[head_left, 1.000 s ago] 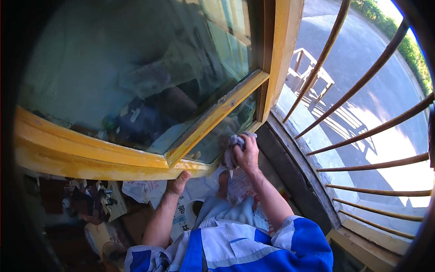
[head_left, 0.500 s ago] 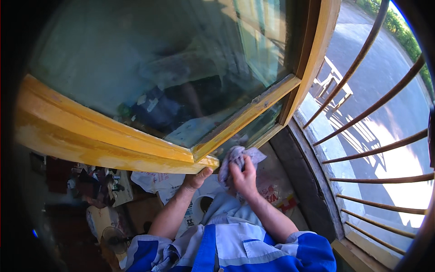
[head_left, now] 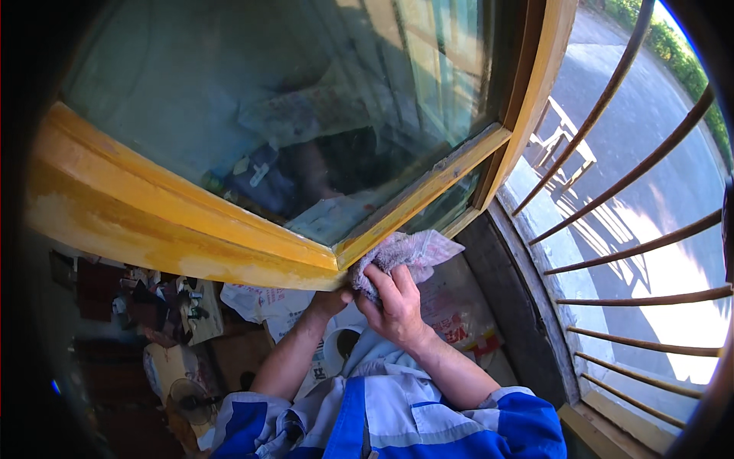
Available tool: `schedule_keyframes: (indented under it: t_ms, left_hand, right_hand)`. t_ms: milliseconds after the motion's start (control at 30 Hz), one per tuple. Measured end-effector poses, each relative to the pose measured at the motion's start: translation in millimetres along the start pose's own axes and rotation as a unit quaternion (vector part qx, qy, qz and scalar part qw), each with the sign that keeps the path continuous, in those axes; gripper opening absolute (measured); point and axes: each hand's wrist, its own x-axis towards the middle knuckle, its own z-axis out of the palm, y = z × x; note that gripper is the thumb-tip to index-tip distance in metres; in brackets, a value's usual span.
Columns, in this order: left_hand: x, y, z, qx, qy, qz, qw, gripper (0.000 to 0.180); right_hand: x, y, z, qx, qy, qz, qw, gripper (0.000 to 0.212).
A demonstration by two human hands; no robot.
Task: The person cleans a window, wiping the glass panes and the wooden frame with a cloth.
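Note:
A yellow-painted wooden window frame (head_left: 191,237) with glass (head_left: 229,99) fills the upper left, swung inward above my arms. My right hand (head_left: 397,306) is closed on a greyish-pink cloth (head_left: 428,256) and presses it against the lower corner of the frame, over the small bottom pane. The cloth's loose end sticks out to the right. Just left of it, my left hand (head_left: 332,302) grips the frame's bottom edge near the same corner. The frame and the cloth hide part of its fingers.
Rusty curved bars (head_left: 642,249) cross the window opening on the right, with a wooden bench (head_left: 566,145) on the pavement outside. Below lie printed plastic bags (head_left: 256,302), a white round container (head_left: 336,348) and a fan (head_left: 191,398) among clutter on the left.
My right hand has moved slightly left and down, bringing the cloth from the small pane onto the frame's corner. The frame has shifted a little, while my left hand stays at its edge.

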Motion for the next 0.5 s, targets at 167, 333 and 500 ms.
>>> schedule_keyframes:
  t_ms: [167, 333, 500]
  left_hand:
    - [-13.2, -13.8, -0.4, -0.052, 0.076, -0.029, 0.995, 0.118]
    - [-5.7, -14.7, -0.7, 0.017, 0.051, -0.042, 0.998, 0.115]
    - [-11.3, -8.4, 6.3, 0.032, 0.122, 0.01, 0.992, 0.108]
  right_hand:
    - [-33.4, 27.0, 14.2, -0.058, -0.006, 0.039, 0.998, 0.054]
    - [-96.2, 98.3, 24.3, -0.092, -0.079, 0.113, 0.986, 0.046]
    - [-110.3, 107.8, 26.0, -0.055, -0.09, 0.163, 0.981, 0.042]
